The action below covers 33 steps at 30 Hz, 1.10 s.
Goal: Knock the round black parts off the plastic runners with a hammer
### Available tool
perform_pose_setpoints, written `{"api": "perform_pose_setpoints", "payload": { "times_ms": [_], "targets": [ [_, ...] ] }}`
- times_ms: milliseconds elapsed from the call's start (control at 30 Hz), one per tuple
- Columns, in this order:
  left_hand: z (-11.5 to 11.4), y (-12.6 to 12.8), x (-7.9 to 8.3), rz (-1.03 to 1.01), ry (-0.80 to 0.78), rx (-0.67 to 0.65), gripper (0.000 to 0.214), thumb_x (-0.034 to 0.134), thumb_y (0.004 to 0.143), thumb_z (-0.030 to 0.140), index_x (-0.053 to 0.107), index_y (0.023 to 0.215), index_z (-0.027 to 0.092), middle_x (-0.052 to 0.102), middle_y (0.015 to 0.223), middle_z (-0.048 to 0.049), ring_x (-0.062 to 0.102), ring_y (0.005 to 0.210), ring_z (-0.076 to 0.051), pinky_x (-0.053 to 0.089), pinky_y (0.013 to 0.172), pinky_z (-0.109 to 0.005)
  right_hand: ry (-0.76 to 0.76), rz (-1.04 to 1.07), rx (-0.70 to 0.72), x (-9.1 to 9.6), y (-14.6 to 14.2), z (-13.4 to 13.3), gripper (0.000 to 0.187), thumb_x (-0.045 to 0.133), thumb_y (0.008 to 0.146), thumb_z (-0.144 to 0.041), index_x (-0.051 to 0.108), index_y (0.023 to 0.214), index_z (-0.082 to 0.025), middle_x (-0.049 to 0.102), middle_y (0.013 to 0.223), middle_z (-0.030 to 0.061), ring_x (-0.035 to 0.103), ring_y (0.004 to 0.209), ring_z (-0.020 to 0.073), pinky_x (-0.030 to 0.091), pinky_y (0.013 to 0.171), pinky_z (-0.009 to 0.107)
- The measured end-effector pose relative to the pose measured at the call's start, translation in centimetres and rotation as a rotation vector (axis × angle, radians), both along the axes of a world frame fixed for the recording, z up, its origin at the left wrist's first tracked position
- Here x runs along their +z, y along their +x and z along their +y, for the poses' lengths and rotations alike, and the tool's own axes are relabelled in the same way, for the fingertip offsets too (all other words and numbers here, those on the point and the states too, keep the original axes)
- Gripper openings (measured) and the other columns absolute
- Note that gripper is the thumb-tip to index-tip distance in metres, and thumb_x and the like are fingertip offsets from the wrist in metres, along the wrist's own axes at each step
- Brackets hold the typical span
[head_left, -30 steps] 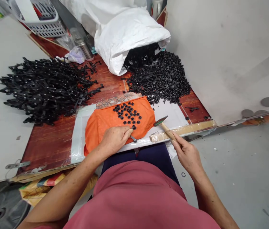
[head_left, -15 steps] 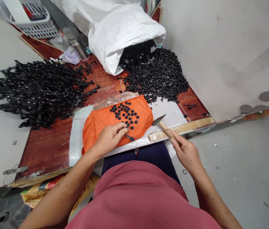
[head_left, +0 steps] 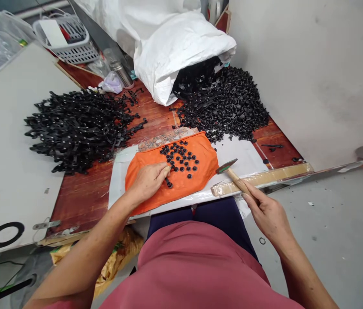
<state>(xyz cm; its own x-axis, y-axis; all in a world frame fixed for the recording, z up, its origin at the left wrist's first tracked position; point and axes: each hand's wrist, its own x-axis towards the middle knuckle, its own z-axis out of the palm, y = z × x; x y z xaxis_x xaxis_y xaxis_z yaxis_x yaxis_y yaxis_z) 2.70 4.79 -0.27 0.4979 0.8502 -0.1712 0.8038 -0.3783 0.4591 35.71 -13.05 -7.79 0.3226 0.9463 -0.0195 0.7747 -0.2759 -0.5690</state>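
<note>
My left hand [head_left: 147, 180] rests on an orange cloth [head_left: 197, 180], fingers pinched on a small black part [head_left: 169, 183]. Several small black round pieces [head_left: 181, 156] lie on the cloth just beyond my fingers. My right hand [head_left: 267, 210] grips the wooden handle of a small hammer [head_left: 231, 169], whose head hovers at the cloth's right edge. The cloth lies on a white board [head_left: 242, 156] over my lap.
A heap of black strap-like parts [head_left: 81, 124] lies on the left of the red wooden surface [head_left: 81, 193]. A pile of small black pieces [head_left: 226, 105] spills from a white sack [head_left: 178, 47]. A plastic basket [head_left: 68, 38] and a metal flask [head_left: 120, 73] stand behind.
My left hand has drawn the small black part a little back onto the cloth, away from its near edge. The hammer stays held at the cloth's right edge. The view has shifted.
</note>
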Motion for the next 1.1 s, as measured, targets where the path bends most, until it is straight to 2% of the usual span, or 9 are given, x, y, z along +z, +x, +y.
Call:
{"api": "perform_pose_setpoints", "payload": {
  "times_ms": [467,600,733,900,1000,1100],
  "targets": [
    [-0.2,0.4,0.0,0.050,0.061,-0.014,0.038,0.033,0.103,0.037,0.057,0.077,0.022,0.073,0.083,-0.0044,0.065,0.079,-0.020,0.041,0.075,-0.031,0.023,0.002,-0.003,0.1,-0.1,0.1,0.046,0.053,0.102,-0.048,0.063,0.144,-0.034,0.077,0.125,0.0037,0.078,0.102,0.0281,0.063,0.080,0.036],
    [-0.2,0.4,0.2,0.076,0.077,-0.056,0.037,0.034,0.103,0.034,0.058,0.077,0.022,0.074,0.085,-0.0053,0.065,0.080,-0.020,0.041,0.078,-0.032,0.025,-0.012,-0.005,0.1,-0.1,0.2,0.045,0.054,0.101,-0.048,0.065,0.143,-0.034,0.078,0.120,0.0037,0.079,0.099,0.0284,0.063,0.077,0.036],
    [-0.2,0.6,0.8,0.127,0.074,-0.108,0.036,0.033,0.101,0.027,0.058,0.076,0.020,0.071,0.085,-0.0071,0.063,0.079,-0.021,0.042,0.078,-0.033,0.013,-0.025,0.018,0.3,0.2,0.2,0.046,0.052,0.102,-0.048,0.062,0.145,-0.036,0.076,0.126,0.0027,0.077,0.106,0.0287,0.063,0.079,0.035],
    [0.3,0.5,0.9,0.151,0.034,-0.143,0.041,0.031,0.103,0.029,0.055,0.072,0.021,0.068,0.079,-0.0071,0.060,0.072,-0.021,0.038,0.071,-0.032,0.068,-0.140,0.011,2.6,-0.3,0.5,0.045,0.052,0.103,-0.047,0.063,0.145,-0.036,0.077,0.125,0.0022,0.078,0.103,0.0286,0.062,0.076,0.034],
    [0.8,0.3,0.5,0.136,0.035,-0.173,0.042,0.031,0.104,0.032,0.054,0.071,0.021,0.068,0.077,-0.0066,0.060,0.072,-0.021,0.037,0.071,-0.032,0.141,-0.165,0.096,4.6,-1.5,1.5,0.045,0.051,0.104,-0.041,0.059,0.148,-0.037,0.074,0.131,0.0007,0.076,0.107,0.0250,0.061,0.082,0.031],
    [1.1,-0.1,0.2,0.097,0.032,-0.183,0.042,0.032,0.104,0.034,0.056,0.072,0.021,0.069,0.078,-0.0056,0.061,0.073,-0.021,0.038,0.073,-0.032,0.148,-0.207,0.202,6.1,-3.1,3.1,0.045,0.050,0.104,-0.037,0.060,0.148,-0.037,0.076,0.129,0.0017,0.076,0.107,0.0248,0.061,0.083,0.031]
  ]
}}
